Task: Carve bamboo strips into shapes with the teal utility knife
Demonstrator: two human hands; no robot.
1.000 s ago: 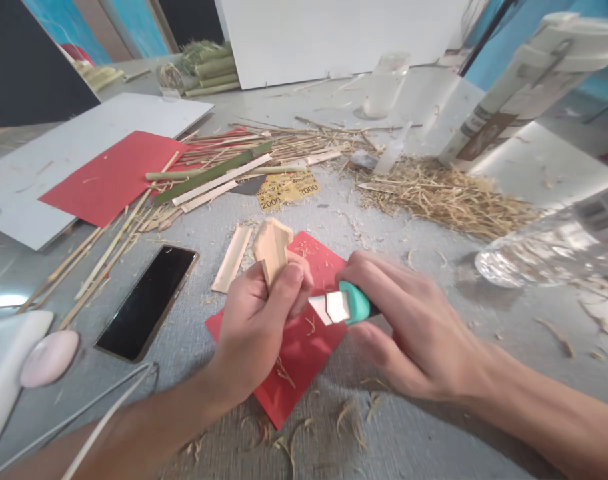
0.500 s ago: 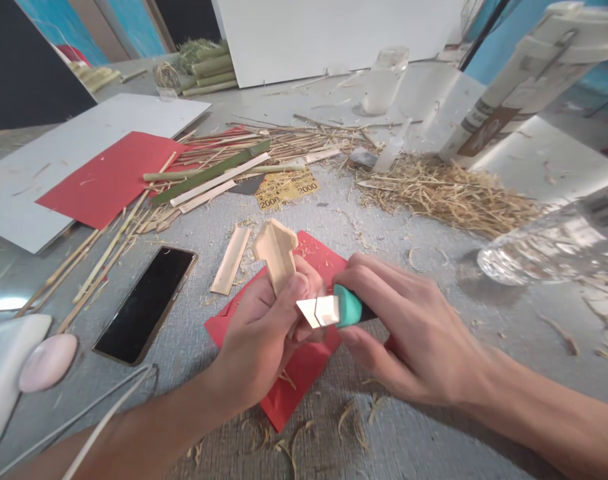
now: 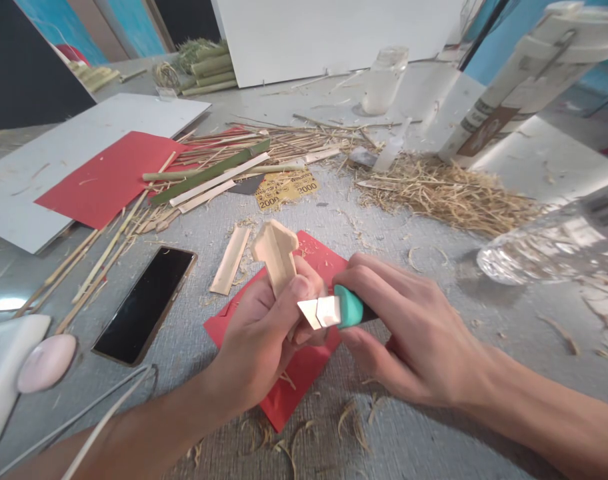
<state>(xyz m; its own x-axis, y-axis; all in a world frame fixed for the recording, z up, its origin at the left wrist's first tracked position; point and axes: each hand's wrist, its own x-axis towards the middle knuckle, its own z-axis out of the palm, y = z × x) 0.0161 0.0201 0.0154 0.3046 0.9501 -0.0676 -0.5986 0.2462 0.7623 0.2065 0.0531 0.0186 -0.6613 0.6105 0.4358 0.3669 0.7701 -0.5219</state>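
Just left of frame centre I see the bamboo piece (image 3: 275, 257), pale, already cut to an arrow-like head with a narrower stem; it is held upright and a little tilted above the small red card (image 3: 304, 360). The left hand (image 3: 264, 327) is closed around its stem, thumb pressed on the near face. The right hand (image 3: 409, 327) is wrapped round the utility knife (image 3: 337, 310), teal body, with the blade out and its tip at the stem just beside the left thumb. My reading: shaping is well along, since the head outline looks finished and curled shavings (image 3: 304, 433) lie on the card and on the grey surface (image 3: 424, 440) at lower centre; what is left appears to be trimming the stem, though I cannot tell whether the edge is biting or only resting. Just left of the piece lies a flat bamboo slat (image 3: 231, 260), apart from it. Further left, a phone (image 3: 147, 303) lies face up. Across the upper middle lie long bamboo strips (image 3: 209, 177), partly over a large red sheet (image 3: 107, 177) on a white board (image 3: 59, 153). To the upper right is a heap of straw-like fibres (image 3: 449, 193), and at the right edge a clear plastic bottle (image 3: 549, 250) lies on its side.
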